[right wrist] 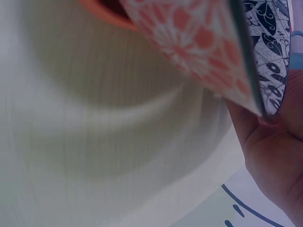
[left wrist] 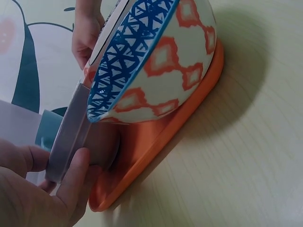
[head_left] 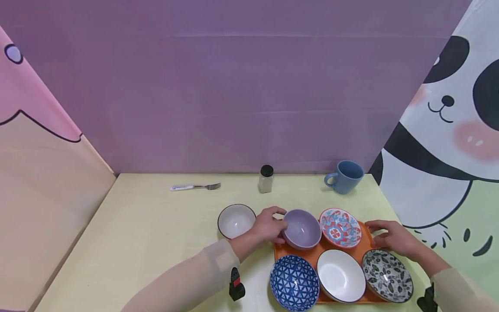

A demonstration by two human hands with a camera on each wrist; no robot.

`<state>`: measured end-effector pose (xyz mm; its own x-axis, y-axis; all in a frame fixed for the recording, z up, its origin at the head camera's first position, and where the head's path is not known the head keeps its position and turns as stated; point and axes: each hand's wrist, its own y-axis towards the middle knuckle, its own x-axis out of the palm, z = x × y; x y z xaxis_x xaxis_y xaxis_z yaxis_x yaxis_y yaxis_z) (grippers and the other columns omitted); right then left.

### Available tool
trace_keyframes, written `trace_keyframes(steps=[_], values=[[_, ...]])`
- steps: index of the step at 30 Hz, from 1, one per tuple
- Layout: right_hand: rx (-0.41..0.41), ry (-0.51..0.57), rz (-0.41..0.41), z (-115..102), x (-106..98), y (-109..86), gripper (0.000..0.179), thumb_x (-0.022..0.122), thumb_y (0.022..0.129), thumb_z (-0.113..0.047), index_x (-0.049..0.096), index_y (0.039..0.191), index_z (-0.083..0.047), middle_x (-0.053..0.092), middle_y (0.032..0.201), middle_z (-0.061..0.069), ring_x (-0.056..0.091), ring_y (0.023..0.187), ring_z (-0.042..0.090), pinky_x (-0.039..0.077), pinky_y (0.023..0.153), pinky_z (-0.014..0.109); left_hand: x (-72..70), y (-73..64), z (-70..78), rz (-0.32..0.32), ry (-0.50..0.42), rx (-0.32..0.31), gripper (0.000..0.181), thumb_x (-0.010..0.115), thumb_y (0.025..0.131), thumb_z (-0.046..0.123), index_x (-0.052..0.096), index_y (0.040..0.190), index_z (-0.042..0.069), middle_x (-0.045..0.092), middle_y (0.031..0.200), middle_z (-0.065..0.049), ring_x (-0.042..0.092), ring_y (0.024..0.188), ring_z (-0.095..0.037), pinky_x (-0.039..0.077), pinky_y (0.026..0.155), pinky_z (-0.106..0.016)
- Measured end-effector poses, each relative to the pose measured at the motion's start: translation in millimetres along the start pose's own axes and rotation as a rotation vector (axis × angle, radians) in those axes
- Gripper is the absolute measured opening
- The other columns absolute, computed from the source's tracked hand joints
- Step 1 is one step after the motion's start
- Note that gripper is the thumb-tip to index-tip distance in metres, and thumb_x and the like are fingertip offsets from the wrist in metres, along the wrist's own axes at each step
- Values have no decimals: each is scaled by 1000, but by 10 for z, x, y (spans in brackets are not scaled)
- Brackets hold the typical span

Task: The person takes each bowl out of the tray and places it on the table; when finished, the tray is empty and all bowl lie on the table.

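Observation:
A plain purple bowl stands over the back left corner of an orange tray. My left hand grips that bowl by its left side, thumb and fingers on its wall in the left wrist view. At the tray's back right corner, my right hand holds the edge with bent fingers; its fingertips are hidden in the right wrist view. Also on the tray are a red-and-blue patterned bowl, a blue triangle-patterned bowl, a white bowl and a black-and-white leaf bowl.
A white bowl with a dark rim sits on the table just left of my left hand. Farther back are a fork, a black-capped shaker and a blue mug. A purple backdrop rises behind the table.

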<state>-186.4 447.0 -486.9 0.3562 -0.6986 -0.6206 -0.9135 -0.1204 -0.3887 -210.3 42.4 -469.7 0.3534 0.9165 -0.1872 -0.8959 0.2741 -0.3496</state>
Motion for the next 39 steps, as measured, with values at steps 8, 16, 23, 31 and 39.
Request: trace_keyframes(steps=[8, 16, 23, 31, 39], values=[[3, 1, -6, -20, 2, 11, 57, 67, 91, 1, 48, 145, 7, 57, 129, 28, 68, 102, 30, 65, 80, 40, -11, -49, -16, 4, -30, 4, 47, 65, 91, 4, 60, 138, 11, 66, 98, -13, 70, 73, -21, 65, 68, -42], [17, 13, -5, -16, 9, 0, 58, 68, 91, 1, 49, 145, 7, 59, 128, 26, 68, 103, 29, 65, 81, 41, -60, -98, 49, -5, -56, 21, 47, 64, 92, 6, 60, 139, 12, 67, 98, -13, 71, 74, -21, 65, 66, -39], [28, 22, -12, 7, -14, 1, 59, 69, 90, 0, 48, 145, 7, 58, 129, 28, 68, 101, 28, 65, 82, 42, -118, -144, 111, 2, -88, 35, 44, 63, 91, 4, 62, 135, 10, 69, 95, -15, 72, 70, -24, 65, 66, -43], [35, 25, 1, 80, -30, 12, 59, 71, 91, -3, 49, 145, 6, 56, 134, 32, 70, 99, 26, 65, 82, 44, -287, -227, 203, -12, -125, 59, 46, 62, 93, 5, 60, 139, 9, 69, 101, -17, 75, 71, -26, 64, 70, -46], [38, -1, 9, 45, -34, 22, 59, 72, 90, -4, 51, 145, 4, 57, 133, 30, 69, 98, 25, 65, 80, 42, -474, -316, 268, -13, -144, 89, 47, 60, 92, 3, 60, 138, 8, 71, 105, -19, 75, 69, -28, 65, 64, -39]])
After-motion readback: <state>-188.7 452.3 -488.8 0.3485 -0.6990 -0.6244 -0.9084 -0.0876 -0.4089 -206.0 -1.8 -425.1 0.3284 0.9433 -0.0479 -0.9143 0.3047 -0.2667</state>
